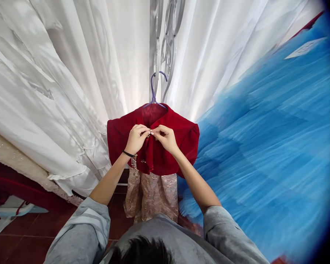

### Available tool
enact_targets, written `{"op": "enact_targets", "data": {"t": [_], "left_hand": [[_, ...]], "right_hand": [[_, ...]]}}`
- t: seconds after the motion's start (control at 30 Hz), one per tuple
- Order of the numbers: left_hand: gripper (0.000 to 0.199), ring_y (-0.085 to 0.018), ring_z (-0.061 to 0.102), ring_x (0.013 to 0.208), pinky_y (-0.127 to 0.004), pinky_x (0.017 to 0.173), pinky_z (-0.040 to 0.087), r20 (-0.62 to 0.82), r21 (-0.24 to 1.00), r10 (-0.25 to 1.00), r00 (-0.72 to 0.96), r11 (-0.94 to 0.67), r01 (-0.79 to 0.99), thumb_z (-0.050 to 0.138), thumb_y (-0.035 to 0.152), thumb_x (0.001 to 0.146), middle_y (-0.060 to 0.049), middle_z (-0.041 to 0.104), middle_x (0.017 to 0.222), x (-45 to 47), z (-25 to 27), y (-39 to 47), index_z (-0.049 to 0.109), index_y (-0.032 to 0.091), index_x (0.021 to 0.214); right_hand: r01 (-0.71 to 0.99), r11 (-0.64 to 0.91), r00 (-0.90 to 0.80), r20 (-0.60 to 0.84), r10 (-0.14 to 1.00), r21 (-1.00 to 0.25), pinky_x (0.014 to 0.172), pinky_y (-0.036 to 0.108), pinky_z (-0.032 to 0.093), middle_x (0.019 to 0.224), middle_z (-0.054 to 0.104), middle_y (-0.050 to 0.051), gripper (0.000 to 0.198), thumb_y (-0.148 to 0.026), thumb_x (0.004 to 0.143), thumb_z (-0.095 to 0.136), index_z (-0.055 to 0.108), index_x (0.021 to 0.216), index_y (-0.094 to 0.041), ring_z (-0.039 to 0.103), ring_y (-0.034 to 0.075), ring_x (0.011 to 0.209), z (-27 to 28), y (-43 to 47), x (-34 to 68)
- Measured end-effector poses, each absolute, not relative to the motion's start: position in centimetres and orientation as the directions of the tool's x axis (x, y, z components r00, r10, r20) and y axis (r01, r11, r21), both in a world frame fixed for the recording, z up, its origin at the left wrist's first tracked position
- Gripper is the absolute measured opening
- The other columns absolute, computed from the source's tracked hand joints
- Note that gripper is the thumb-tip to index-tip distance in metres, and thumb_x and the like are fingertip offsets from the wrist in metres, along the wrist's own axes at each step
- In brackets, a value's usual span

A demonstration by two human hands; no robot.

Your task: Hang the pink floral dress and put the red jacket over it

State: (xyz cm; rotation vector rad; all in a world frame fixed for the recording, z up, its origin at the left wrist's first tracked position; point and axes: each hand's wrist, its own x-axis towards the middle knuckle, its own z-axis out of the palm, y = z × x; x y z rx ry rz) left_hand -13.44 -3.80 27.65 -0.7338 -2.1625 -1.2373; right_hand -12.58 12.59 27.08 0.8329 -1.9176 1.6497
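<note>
your left hand (136,138) and right hand (165,138) meet at the front neckline of a deep red cape (154,145), fingertips of both pinched on its edges where a small clasp sits. the cape is smooth and matte, draped over a purple hanger (155,90) hooked on a silver scrollwork stand (165,44). under it hangs a pale pink glittery skirt (151,196). white curtains (71,73) fill the left, and a blue tulle dress (269,139) crowds in just beside the cape on the right.
</note>
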Motion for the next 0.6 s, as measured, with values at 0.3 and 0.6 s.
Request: {"op": "enact_targets", "data": {"t": [0.3, 0.6], "left_hand": [[0.016, -0.02, 0.056, 0.086, -0.035, 0.079, 0.048, 0.662, 0.627, 0.178, -0.728, 0.401, 0.668, 0.06, 0.024, 0.086, -0.005, 0.067, 0.083, -12.7, 27.4, -3.1, 0.075, 0.02, 0.082], [0.013, -0.019, 0.055, 0.083, -0.036, 0.082, 0.047, 0.595, 0.575, 0.326, -0.735, 0.467, 0.672, 0.064, 0.023, 0.084, -0.004, 0.066, 0.08, -12.8, 28.6, -3.8, 0.077, 0.021, 0.081]], "right_hand": [[-0.625, -0.003, -0.771, 0.618, -0.153, -0.781, 0.057, 0.026, 0.039, 0.059, 0.05, -0.006, 0.025, -0.042, 0.079, 0.072, 0.066, 0.088, -0.019, 0.049, 0.011, 0.055, 26.2, 13.1, -13.2], [-0.661, 0.145, -0.748, 0.631, -0.204, -0.736, 0.056, 0.025, 0.037, 0.062, 0.047, -0.006, 0.021, -0.037, 0.082, 0.067, 0.056, 0.089, -0.021, 0.045, 0.01, 0.056, 26.2, 13.5, -12.8]]}}
